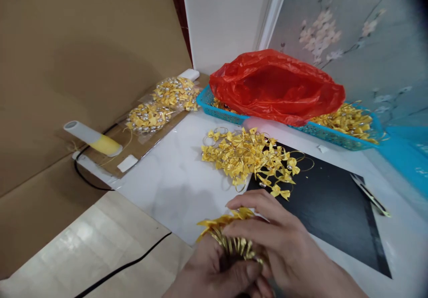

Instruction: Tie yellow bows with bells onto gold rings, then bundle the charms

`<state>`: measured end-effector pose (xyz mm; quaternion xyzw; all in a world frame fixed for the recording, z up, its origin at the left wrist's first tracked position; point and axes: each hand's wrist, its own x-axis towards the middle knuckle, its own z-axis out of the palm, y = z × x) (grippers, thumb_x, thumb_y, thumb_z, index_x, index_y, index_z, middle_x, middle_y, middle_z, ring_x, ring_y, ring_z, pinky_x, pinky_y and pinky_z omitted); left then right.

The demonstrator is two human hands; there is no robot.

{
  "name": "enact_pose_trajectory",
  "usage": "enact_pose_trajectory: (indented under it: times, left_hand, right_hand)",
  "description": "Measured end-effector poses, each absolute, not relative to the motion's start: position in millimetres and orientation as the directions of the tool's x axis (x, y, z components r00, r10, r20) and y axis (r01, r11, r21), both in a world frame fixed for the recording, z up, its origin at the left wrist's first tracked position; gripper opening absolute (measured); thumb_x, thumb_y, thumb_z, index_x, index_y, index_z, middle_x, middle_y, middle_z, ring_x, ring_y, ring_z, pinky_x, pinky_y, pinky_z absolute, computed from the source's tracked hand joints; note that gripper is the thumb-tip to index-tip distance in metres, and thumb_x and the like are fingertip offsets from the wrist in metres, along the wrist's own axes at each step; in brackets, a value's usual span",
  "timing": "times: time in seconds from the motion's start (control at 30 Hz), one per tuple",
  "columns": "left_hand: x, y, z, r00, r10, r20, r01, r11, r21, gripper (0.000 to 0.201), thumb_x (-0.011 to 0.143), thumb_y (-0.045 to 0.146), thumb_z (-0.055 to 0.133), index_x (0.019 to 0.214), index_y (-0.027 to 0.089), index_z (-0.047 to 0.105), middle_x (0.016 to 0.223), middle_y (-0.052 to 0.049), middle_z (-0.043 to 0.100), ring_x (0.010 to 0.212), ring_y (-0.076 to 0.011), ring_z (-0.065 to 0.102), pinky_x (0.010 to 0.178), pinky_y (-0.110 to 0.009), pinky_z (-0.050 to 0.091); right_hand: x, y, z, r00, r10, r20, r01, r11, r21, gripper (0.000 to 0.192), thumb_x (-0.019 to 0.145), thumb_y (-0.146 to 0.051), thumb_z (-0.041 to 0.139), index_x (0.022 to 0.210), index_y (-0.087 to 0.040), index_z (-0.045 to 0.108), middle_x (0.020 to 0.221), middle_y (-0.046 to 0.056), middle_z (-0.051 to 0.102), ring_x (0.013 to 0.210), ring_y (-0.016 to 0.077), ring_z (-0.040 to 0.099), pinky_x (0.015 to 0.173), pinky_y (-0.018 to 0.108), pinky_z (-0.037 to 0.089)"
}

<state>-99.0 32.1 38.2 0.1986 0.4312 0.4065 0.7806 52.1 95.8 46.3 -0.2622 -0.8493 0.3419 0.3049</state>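
Observation:
A bunch of gold ribbon bows with shiny gold loops (236, 244) is gathered between my hands near the bottom of the view. My left hand (209, 269) is closed round the lower left side of the bunch, its thumb across the loops. From the right, my right hand (287, 240) curls its fingers over the top and side of the same bunch. Part of the bunch is hidden behind the fingers. Just beyond lies a loose pile of gold bows (245, 155) with looped cords and small silvery beads.
A black mat (327, 204) on the white tabletop (160, 168) carries tweezers (371, 195). Behind is a blue basket (344, 139) with more bows and a red plastic bag (277, 88). At left are bagged beaded bows (150, 117), a white-yellow cylinder (93, 138) and a black cable (123, 266).

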Motion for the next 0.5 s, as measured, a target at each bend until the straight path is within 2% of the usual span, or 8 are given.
enact_pose_trajectory:
  times: [0.1,0.23,0.33,0.5]
  left_hand:
    - [-104.4,37.0,36.7,0.200,0.795,-0.573,-0.643,0.548,0.535,0.012,0.072,0.022,0.082,0.075,0.012,0.076,0.070,-0.002,0.071,0.062,-0.0080,0.063,0.061,-0.015,0.051]
    - [-110.0,40.8,38.0,0.137,0.734,-0.665,-0.753,0.513,0.412,0.015,0.067,0.012,0.085,0.079,0.009,0.078,0.074,-0.004,0.074,0.066,-0.0090,0.067,0.066,-0.015,0.057]
    - [-110.4,41.5,38.6,0.140,0.731,-0.668,-0.766,0.508,0.395,0.012,0.067,0.007,0.083,0.078,0.008,0.077,0.072,-0.005,0.075,0.065,-0.0099,0.069,0.065,-0.015,0.059]
    - [-111.8,41.7,38.4,0.090,0.723,-0.685,-0.753,0.499,0.428,0.011,0.069,0.002,0.079,0.077,0.009,0.077,0.075,-0.005,0.075,0.068,-0.0108,0.071,0.068,-0.015,0.059]
  right_hand:
    - [65.4,97.7,44.8,-0.624,0.726,0.289,0.257,0.540,-0.801,0.048,0.085,0.002,0.041,0.119,-0.028,0.059,0.120,0.004,0.058,0.111,0.0144,0.056,0.093,0.027,0.050]
    - [69.1,95.6,37.9,-0.607,0.757,0.241,0.334,0.519,-0.787,0.036,0.093,-0.008,0.048,0.121,-0.029,0.056,0.120,0.003,0.057,0.110,0.0131,0.056,0.093,0.025,0.049]
    - [58.8,93.9,35.7,-0.628,0.729,0.272,0.374,0.589,-0.716,0.032,0.092,-0.008,0.048,0.117,-0.025,0.059,0.109,0.005,0.062,0.098,0.0174,0.059,0.084,0.031,0.051]
    - [48.7,97.7,35.6,-0.657,0.709,0.255,0.462,0.646,-0.607,0.028,0.090,-0.006,0.047,0.104,-0.023,0.065,0.097,0.003,0.065,0.085,0.0185,0.056,0.077,0.035,0.044]
